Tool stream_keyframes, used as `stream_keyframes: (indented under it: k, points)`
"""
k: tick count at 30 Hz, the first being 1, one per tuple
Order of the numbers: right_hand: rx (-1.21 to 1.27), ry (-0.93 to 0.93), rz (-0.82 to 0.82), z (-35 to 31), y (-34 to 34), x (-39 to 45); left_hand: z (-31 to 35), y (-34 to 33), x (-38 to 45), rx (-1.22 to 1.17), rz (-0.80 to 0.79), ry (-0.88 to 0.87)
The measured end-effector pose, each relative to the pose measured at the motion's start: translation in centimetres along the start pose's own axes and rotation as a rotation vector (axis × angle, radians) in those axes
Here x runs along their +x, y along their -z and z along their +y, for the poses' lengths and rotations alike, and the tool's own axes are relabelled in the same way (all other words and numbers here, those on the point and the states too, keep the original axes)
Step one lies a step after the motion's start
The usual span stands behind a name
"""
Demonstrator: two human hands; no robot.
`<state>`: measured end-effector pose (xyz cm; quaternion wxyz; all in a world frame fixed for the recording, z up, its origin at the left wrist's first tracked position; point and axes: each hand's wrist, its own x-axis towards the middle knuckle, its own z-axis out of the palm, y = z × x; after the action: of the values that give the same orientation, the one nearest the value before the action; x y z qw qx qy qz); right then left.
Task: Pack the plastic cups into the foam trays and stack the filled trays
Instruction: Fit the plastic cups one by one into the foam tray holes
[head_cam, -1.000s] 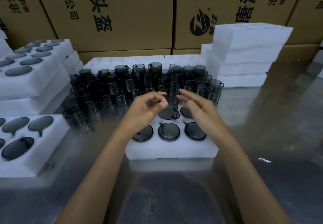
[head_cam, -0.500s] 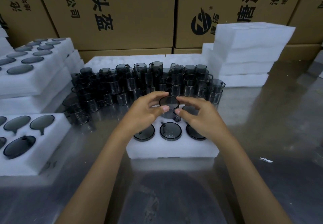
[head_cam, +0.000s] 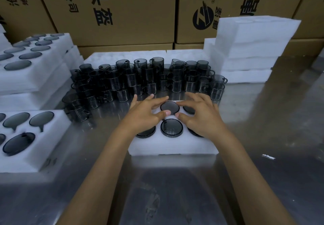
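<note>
- Boxes are stacked along the back, behind a steel table.
- Blank foam is piled at back right; filled trays are stacked at left.
- Loose cups are massed mid-table.
- A tray lies in front, its holes filled with upturned cups.
- One cup is seated in the rear middle hole.
- It is pinched at the rim by left hand and right hand, fingers curled round it.

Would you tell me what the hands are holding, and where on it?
Both hands, left hand and right hand, pinch the rim of the cup seated in the foam tray.
</note>
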<state>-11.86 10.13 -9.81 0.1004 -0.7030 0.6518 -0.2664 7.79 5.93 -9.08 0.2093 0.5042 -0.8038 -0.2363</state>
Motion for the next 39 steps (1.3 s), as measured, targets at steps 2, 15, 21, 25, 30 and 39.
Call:
stream_keyframes:
  k: [2,15,21,25,30,39]
  points:
    - [0.002,0.0,0.004,0.1,0.0,0.1,-0.1,-0.1,0.1,0.027,0.0,-0.003]
    - [0.489,-0.071,0.169,0.8,1.3,0.1,-2.6,2.8,0.2,-0.214,0.627,0.076]
    - [0.332,-0.048,0.161,0.8,0.9,0.1,-6.0,5.5,2.3,-0.039,0.746,0.278]
    - [0.291,-0.056,0.152,0.8,1.0,-0.1,-6.9,6.3,3.6,-0.014,0.701,0.349]
    - [0.282,-0.073,0.131,0.8,1.0,-0.1,-7.6,6.2,3.7,0.011,0.739,0.354]
    - [0.25,-0.056,0.13,0.6,0.9,-0.2,-7.1,5.9,1.2,-0.13,0.818,0.16]
